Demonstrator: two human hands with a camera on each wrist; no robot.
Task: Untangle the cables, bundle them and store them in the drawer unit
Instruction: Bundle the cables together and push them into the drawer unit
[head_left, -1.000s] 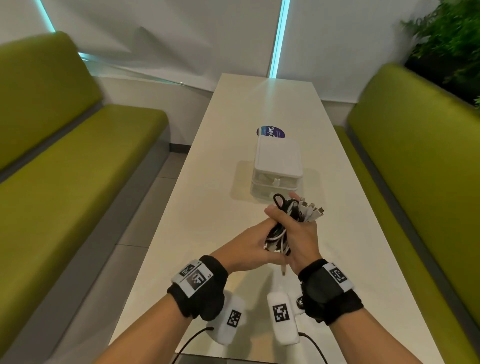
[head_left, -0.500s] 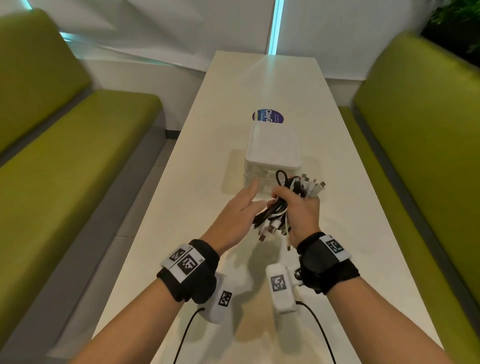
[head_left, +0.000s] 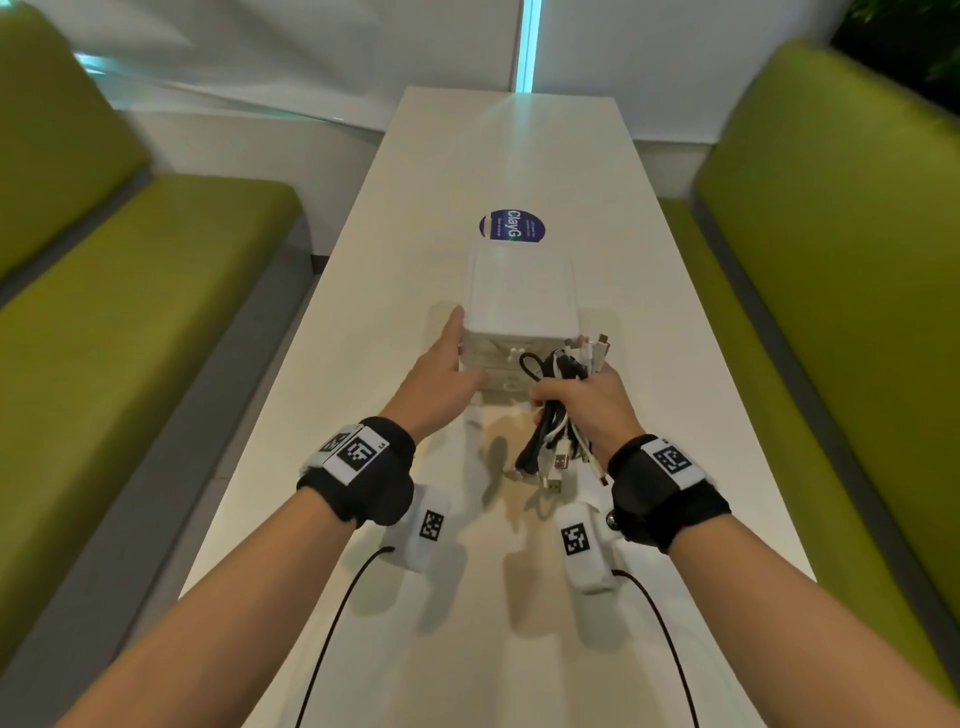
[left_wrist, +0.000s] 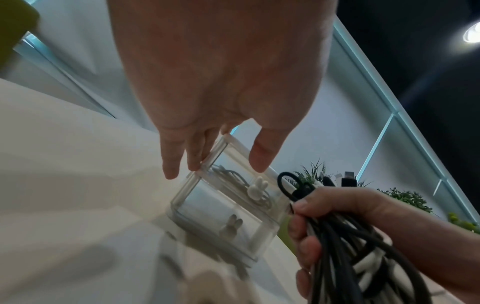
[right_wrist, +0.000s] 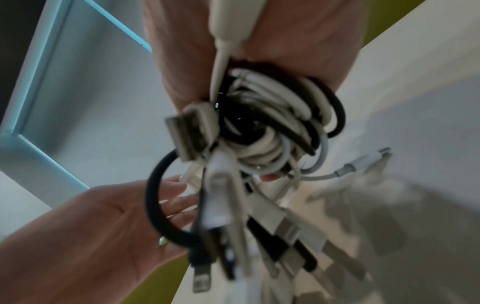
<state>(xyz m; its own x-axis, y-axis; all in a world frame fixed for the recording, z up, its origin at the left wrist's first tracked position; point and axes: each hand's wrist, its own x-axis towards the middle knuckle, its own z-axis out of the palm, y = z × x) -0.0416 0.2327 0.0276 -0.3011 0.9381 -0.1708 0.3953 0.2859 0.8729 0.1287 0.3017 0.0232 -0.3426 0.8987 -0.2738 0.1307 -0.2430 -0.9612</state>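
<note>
Clutching the cable bundle (head_left: 558, 410) in a curled grip, the right hand (head_left: 597, 410) holds it just in front of the drawer unit (head_left: 519, 312) on the counter (head_left: 467, 623). The left hand (head_left: 441, 379) lies spread against the unit's left side — fingers straight, bracing it. Light, floppy cables (plugs dangling) will likely splay, so hold them mid-bundle; the unit looks light enough to slide when a drawer is pulled.
</note>
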